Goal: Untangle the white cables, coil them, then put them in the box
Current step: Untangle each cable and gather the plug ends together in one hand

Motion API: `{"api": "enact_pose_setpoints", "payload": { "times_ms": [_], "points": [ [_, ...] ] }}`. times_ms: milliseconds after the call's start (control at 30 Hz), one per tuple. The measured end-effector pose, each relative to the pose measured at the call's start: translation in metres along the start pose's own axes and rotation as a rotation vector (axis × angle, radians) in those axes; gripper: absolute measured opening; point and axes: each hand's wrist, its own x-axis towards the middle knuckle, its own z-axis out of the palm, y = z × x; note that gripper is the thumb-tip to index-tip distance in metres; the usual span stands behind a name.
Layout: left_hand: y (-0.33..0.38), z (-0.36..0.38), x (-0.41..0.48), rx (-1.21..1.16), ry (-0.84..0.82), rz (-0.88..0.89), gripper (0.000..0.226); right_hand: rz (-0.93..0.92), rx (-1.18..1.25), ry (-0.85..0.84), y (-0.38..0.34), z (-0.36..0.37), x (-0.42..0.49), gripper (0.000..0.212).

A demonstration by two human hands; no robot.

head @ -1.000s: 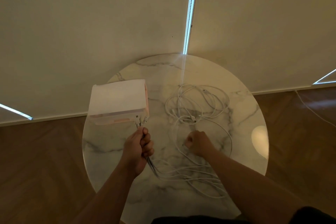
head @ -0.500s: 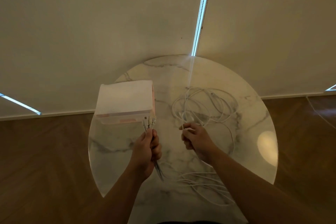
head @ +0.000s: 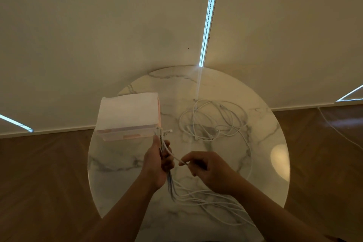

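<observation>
Left hand (head: 157,163) is clenched round a bundle (head: 164,144) of white cables, plugs (head: 167,131) poking out the top towards twelve o'clock, right by the near corner of the box (head: 127,114) (which sits at ten o'clock on the marble table (head: 176,86)). On the right hand (head: 210,171), thumb and forefinger pinch a single strand (head: 173,154) just beside the left fist, the other fingers loosely curled.

The held bundle runs twelve-to-six, with its tails spilling out below the fist and fanning off towards five o'clock across the table. The rest lies as a loose tangle (head: 216,129) at one o'clock, its loops overlapping with no clear axis.

These cables should handle light, limp and a little slick. They have no stiffness to hold a shape, so a coil will likely spring open unless pinned. The best hold is probably close behind the plugs, where the ends line up, rather than mid-strand. A hard tug risks tightening a snag or stressing the plug necks.
</observation>
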Motion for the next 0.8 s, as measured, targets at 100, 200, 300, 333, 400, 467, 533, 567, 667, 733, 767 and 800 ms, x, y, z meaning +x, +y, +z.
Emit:
{"api": "enact_pose_setpoints", "payload": {
  "times_ms": [100, 200, 300, 333, 400, 467, 533, 567, 667, 733, 767, 800],
  "points": [
    [0.0, -0.001, -0.001, 0.006, -0.02, -0.008, 0.054, 0.006, -0.041, -0.051, 0.004, 0.006, -0.006, 0.023],
    [0.001, 0.0, -0.002, 0.036, -0.012, -0.02, 0.043, 0.043, -0.047, -0.082, 0.009, 0.007, -0.008, 0.023],
    [0.002, 0.002, -0.004, 0.074, -0.004, 0.001, 0.035, 0.061, -0.05, -0.112, 0.013, 0.007, -0.01, 0.024],
    [0.001, 0.003, -0.005, 0.077, -0.005, 0.007, 0.035, 0.067, -0.058, -0.113, 0.014, 0.006, -0.01, 0.024],
    [0.001, 0.003, -0.006, 0.07, -0.011, 0.016, 0.034, 0.083, -0.078, -0.106, 0.017, 0.005, -0.011, 0.023],
    [-0.001, 0.001, -0.005, 0.047, -0.032, 0.026, 0.032, 0.092, -0.081, -0.11, 0.019, 0.004, -0.012, 0.023],
    [-0.002, 0.0, -0.004, 0.012, -0.058, 0.037, 0.03, 0.096, -0.078, -0.128, 0.021, 0.004, -0.014, 0.022],
    [-0.002, 0.0, -0.004, -0.001, -0.071, 0.043, 0.029, 0.1, -0.083, -0.138, 0.022, 0.004, -0.015, 0.022],
    [-0.003, -0.001, -0.004, -0.008, -0.095, 0.058, 0.027, 0.1, -0.103, -0.151, 0.024, 0.006, -0.017, 0.022],
    [-0.004, -0.001, -0.004, -0.012, -0.104, 0.056, 0.027, 0.099, -0.105, -0.147, 0.025, 0.007, -0.018, 0.022],
    [-0.004, -0.001, -0.004, -0.016, -0.104, 0.056, 0.027, 0.102, -0.102, -0.143, 0.025, 0.008, -0.018, 0.022],
    [-0.005, -0.001, -0.003, -0.016, -0.1, 0.06, 0.027, 0.104, -0.095, -0.138, 0.025, 0.008, -0.018, 0.022]
  ]
}}
